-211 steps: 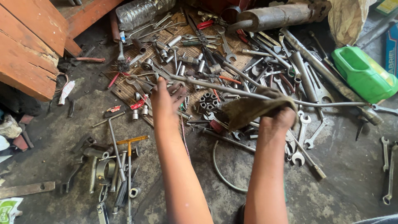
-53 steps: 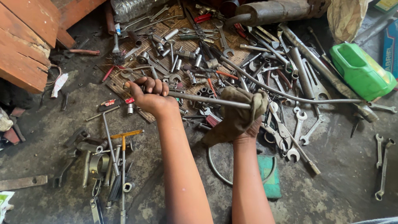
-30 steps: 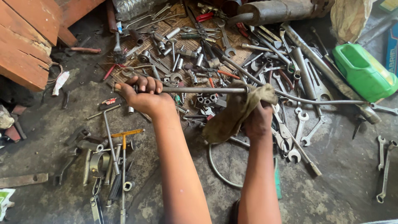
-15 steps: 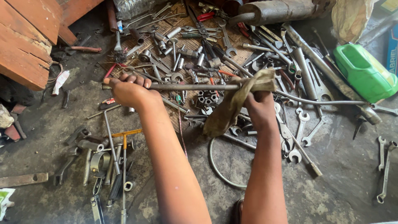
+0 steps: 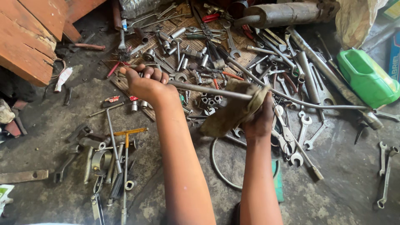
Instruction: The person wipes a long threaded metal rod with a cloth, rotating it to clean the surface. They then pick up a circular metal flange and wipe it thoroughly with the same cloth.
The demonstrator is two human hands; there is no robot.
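1. Head view, looking down: the left hand (image 5: 146,85) is closed in a fist around one end of a long metal rod (image 5: 208,90), fingers curled over the top of it.
2. The right hand (image 5: 259,121) is wrapped round the same rod farther along, with a dirty olive-brown rag (image 5: 233,110) bunched between palm and metal; the hand is closed on rag and rod together, and the rag's loose end hangs down to the left of the wrist.
3. Held between the two hands, the rod runs nearly level above the tool pile and slopes slightly down toward the right hand. Past the rag it goes on as a thinner curved length toward the right, over the spanners.
4. Beneath the rod lies a woven mat (image 5: 125,85) heaped with sockets, spanners, pliers and screwdrivers, spilling onto the grimy concrete floor (image 5: 346,183).
5. A green plastic container (image 5: 366,79) sits at the far right, well apart from both hands, just beyond the rod's far end.
6. At the top a dark metal cylinder (image 5: 287,12) lies across the pile.
7. Near the left forearm, on the floor, lie a T-handle wrench with a yellow-orange bar (image 5: 130,132) and several other long tools.
8. A wire ring (image 5: 216,160) lies on the floor between the two forearms.
9. Reddish wooden boards (image 5: 29,37) fill the upper left corner.
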